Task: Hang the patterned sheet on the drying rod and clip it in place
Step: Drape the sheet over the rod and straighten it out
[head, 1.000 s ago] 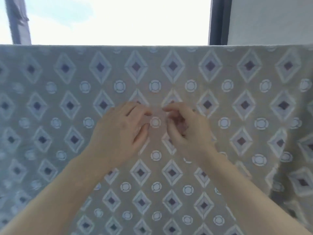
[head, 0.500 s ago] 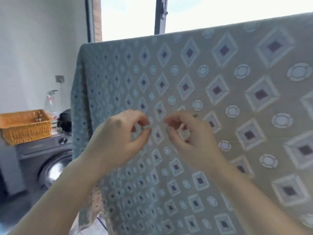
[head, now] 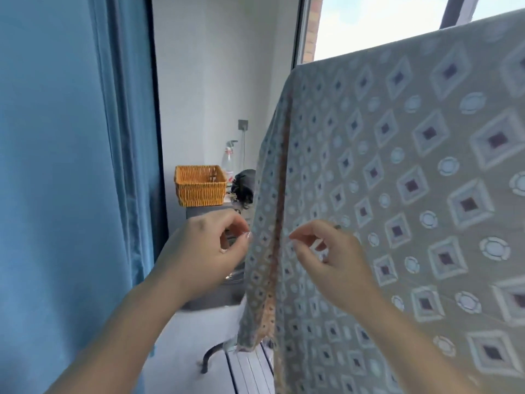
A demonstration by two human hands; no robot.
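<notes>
Patterned sheet [head: 397, 194] hangs draped, its left edge now central in view. Left hand [head: 204, 251] and right hand [head: 332, 260], fingertips pinched, have parted to either side; contents indiscernible.

You get bright daylight from the window [head: 377, 21] at far right, its sky blown out; edges bend from the wide lens, and everything looks slightly soft.

Grey diamond-patterned sheet [head: 397, 194] (blue curtain [head: 56, 166]).
</notes>
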